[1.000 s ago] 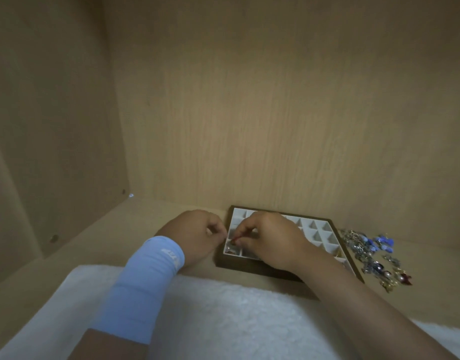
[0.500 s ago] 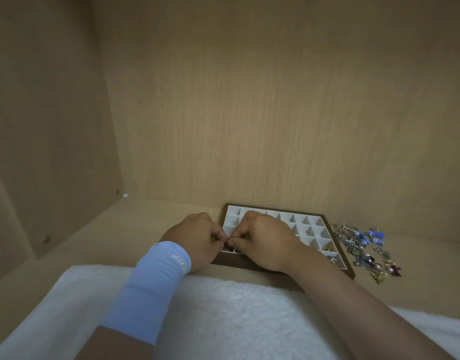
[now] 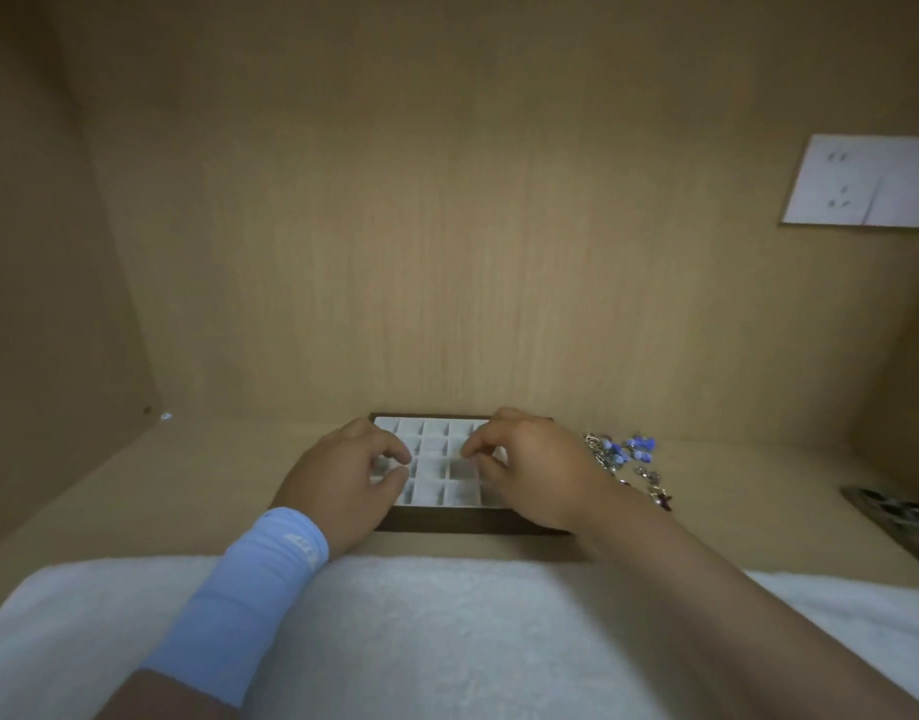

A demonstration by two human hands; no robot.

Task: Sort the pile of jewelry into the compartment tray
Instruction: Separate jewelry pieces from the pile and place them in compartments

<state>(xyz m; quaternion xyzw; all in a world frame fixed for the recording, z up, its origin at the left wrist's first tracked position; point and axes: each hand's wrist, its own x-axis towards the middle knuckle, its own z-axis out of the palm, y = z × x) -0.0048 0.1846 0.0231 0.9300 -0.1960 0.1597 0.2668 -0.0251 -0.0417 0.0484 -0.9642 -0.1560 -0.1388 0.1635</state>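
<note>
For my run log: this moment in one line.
left hand, right hand: curled over brown white-celled tray | silver-blue jewelry pile: right of tray

Desk: light wood grain
Centre: dark-framed compartment tray; white cells
Right of tray: jewelry pile, just beside it
Near edge: white fluffy cloth
Far right: dark object, partly cut off
</note>
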